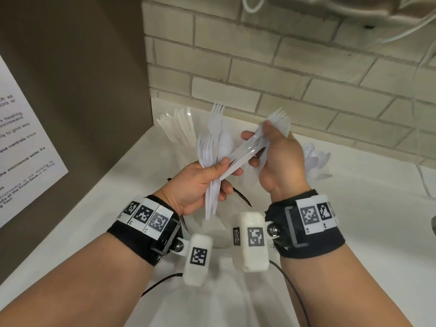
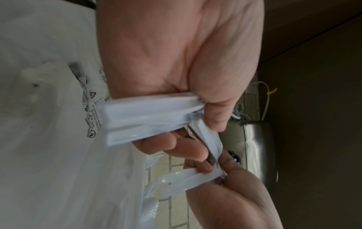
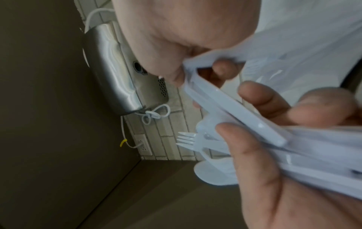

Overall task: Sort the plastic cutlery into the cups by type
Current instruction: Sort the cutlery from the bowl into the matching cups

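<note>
My left hand (image 1: 221, 178) grips a bundle of white plastic cutlery (image 1: 212, 147), several forks and one spoon with heads pointing up; their handles (image 2: 145, 117) fill its fist. My right hand (image 1: 259, 147) pinches several forks (image 1: 278, 121), tines up and to the right, their handles slanting down to the left thumb. A cup of knives (image 1: 179, 128) stands at the back left. A cup of spoons (image 1: 316, 159) stands at the right, partly behind my right hand. In the right wrist view the fork handles (image 3: 235, 108) cross between both hands.
A clear plastic bag (image 1: 212, 232) lies on the white counter (image 1: 354, 220) under my hands. A brown panel with a paper notice (image 1: 28, 147) closes the left side. The brick-tile wall (image 1: 283, 79) is close behind, with a metal appliance (image 3: 109, 69) and white cables.
</note>
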Demonstrator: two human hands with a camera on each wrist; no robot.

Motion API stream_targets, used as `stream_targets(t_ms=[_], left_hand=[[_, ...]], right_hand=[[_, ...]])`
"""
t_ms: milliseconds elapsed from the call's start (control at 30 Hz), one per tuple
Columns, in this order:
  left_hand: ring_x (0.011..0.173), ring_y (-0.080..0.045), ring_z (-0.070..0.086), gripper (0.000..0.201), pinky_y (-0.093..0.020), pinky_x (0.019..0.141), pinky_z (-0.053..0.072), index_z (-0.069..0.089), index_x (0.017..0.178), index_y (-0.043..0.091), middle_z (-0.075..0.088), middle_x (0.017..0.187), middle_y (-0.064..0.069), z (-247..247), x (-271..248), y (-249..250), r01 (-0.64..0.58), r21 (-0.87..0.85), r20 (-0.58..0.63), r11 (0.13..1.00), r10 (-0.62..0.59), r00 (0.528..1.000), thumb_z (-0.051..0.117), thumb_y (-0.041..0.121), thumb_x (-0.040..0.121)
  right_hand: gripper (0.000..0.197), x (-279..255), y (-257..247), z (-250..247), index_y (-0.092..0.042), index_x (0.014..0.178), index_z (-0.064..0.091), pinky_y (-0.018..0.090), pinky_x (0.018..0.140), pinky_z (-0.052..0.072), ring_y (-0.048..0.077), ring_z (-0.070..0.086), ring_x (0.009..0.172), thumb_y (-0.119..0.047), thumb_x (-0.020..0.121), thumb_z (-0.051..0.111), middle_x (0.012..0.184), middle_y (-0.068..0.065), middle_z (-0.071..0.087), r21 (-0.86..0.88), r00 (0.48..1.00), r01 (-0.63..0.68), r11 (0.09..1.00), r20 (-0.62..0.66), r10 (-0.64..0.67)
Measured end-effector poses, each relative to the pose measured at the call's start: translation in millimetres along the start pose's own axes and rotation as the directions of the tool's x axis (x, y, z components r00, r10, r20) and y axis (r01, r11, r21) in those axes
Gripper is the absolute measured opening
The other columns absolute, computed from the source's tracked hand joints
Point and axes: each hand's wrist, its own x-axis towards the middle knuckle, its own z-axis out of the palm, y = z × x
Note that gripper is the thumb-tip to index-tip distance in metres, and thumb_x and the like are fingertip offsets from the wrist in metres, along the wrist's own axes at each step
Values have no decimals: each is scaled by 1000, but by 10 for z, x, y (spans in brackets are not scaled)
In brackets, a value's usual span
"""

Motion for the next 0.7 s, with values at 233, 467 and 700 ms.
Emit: stream_targets(t_ms=[233, 467, 700], left_hand=[[51, -14, 51, 19, -26, 51, 43, 62, 94, 15, 66, 82, -2, -29, 12, -38, 22, 7, 17, 1000, -22, 1000, 55, 31, 88], [48, -9, 35, 23, -23, 49, 34, 61, 99, 13, 43, 62, 4, 22, 10, -29, 99, 53, 101, 994, -104, 989, 54, 31, 87], [52, -7, 35, 72, -22, 51, 35, 57, 111, 11, 42, 65, 6, -43, -7, -85, 147, -5, 177, 989, -144, 974, 82, 54, 60]], right_hand=[[9, -18, -319, 49, -18, 102, 49, 29, 43, 43, 20, 41, 39, -17, 95, 55, 60, 5, 46, -4, 976, 218, 976, 12, -218], [24, 19, -239, 47, -9, 86, 61, 24, 38, 28, 16, 36, 34, -6, 73, 80, 65, 4, 61, -379, 964, 128, 916, 265, -25], [22, 30, -314, 104, -12, 94, 60, 23, 40, 36, 19, 58, 50, -11, 78, 76, 82, 12, 70, -275, 968, 253, 928, 83, -239]])
